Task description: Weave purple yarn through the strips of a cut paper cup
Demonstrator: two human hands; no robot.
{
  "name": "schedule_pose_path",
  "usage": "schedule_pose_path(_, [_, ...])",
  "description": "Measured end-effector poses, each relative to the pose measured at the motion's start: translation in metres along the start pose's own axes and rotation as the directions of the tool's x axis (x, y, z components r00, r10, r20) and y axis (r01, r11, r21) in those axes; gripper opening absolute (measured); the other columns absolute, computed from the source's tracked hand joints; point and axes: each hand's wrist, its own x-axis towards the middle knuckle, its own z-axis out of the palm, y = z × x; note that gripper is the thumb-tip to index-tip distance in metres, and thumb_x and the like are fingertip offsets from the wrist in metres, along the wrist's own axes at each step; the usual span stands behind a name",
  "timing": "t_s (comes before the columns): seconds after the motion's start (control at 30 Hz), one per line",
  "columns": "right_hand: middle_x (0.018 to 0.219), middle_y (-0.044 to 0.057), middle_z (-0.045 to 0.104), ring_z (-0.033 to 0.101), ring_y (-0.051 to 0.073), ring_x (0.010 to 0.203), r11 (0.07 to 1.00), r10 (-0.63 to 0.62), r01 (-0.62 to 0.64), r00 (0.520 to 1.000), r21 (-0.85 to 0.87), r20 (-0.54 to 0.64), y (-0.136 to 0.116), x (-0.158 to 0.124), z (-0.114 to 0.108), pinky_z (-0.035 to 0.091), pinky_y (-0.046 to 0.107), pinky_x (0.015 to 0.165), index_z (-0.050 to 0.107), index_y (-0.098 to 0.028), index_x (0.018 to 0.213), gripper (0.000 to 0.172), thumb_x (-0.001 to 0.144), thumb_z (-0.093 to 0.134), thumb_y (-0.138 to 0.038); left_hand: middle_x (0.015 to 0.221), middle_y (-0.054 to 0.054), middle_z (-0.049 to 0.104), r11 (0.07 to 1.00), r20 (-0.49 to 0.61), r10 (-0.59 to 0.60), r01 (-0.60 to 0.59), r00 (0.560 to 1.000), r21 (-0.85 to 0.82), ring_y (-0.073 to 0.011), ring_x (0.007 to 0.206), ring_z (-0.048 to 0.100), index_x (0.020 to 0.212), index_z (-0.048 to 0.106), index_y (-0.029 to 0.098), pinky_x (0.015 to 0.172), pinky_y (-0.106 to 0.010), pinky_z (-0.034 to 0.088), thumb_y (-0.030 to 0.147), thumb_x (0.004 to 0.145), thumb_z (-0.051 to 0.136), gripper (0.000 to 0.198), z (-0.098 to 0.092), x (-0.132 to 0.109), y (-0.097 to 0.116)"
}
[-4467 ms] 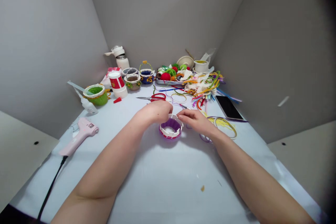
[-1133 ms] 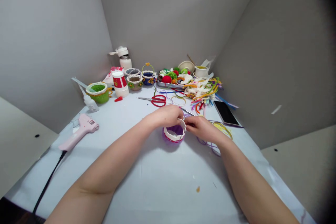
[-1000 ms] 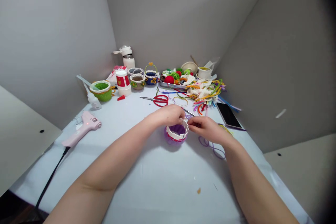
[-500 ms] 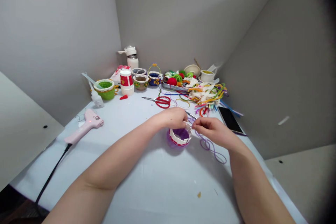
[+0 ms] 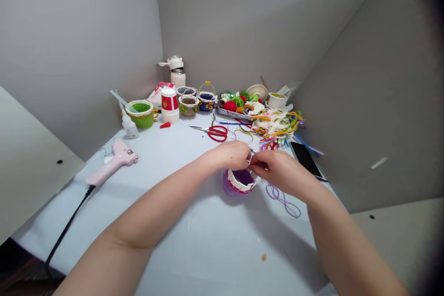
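A small round basket (image 5: pixel 232 188), purple-sided with a white rim and a red band, stands on the white table. My left hand (image 5: pixel 236 155) is curled over its far rim, fingers closed on it. My right hand (image 5: pixel 275 165) pinches at the rim's right side, its fingertips almost touching the left ones. Whatever lies between the right fingertips is too small and hidden to name. The end of a thin metal tool (image 5: pixel 253 151) shows just behind the fingers. Loops of purple cord (image 5: pixel 282 201) trail on the table below my right hand.
Red-handled scissors (image 5: pixel 217 133) lie beyond my left hand. A pink glue gun (image 5: pixel 116 162) with a black cable rests at left, near a white glue bottle (image 5: pixel 130 127) and a green basket (image 5: pixel 144 119). Yarn scraps (image 5: pixel 274 122) and a phone (image 5: pixel 307 159) sit at right.
My right hand has moved left and closer to my left hand at the rim. Less of the thin metal tool shows now. The view has shifted slightly.
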Motion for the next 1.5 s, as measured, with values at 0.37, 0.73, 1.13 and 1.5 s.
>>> schedule_pose_path(0.37, [0.076,0.003,0.067,0.057,0.014,0.066,0.980,-0.034,0.030,0.999,0.196,0.017,0.017,-0.026,-0.004,0.041,0.023,0.061,0.066,-0.020,0.084,0.017,0.088,0.051,-0.027,0.080,-0.008,0.070,0.999,0.016,-0.011,0.011,1.000,0.032,-0.0176,0.067,0.059,0.082,0.070,0.017,0.056,-0.025,0.040,0.031,0.074,0.051,0.025,-0.004,-0.004,0.004])
schedule_pose_path(0.73, [0.071,0.001,0.063,0.054,0.012,0.061,0.951,0.059,-0.072,0.997,0.299,0.051,0.031,-0.039,0.025,0.039,0.022,0.057,0.064,-0.019,0.081,0.018,0.086,0.049,-0.026,0.082,-0.005,0.070,0.998,-0.003,0.019,-0.018,1.000,0.059,-0.0164,0.071,0.059,0.081,0.070,0.019,0.056,-0.024,0.038,0.025,0.074,0.051,0.021,-0.004,-0.008,0.004])
schedule_pose_path(1.13, [0.072,0.001,0.064,0.053,0.011,0.063,0.923,0.072,-0.070,0.997,0.378,0.011,0.027,-0.032,0.039,0.038,0.021,0.059,0.063,-0.017,0.079,0.018,0.086,0.047,-0.022,0.088,-0.008,0.070,0.987,0.061,0.002,-0.012,0.998,0.159,-0.0195,0.079,0.062,0.088,0.070,0.018,0.061,-0.025,0.041,0.019,0.076,0.051,0.022,-0.003,-0.009,0.016])
schedule_pose_path(1.5, [0.072,0.001,0.064,0.056,0.012,0.066,0.917,0.078,-0.065,0.997,0.394,-0.018,0.027,-0.032,0.048,0.039,0.022,0.060,0.063,-0.016,0.079,0.017,0.084,0.048,-0.020,0.083,-0.007,0.071,0.982,-0.021,0.069,-0.065,0.997,0.177,-0.0196,0.076,0.063,0.082,0.070,0.019,0.059,-0.025,0.041,0.018,0.075,0.052,0.019,0.003,-0.008,0.017])
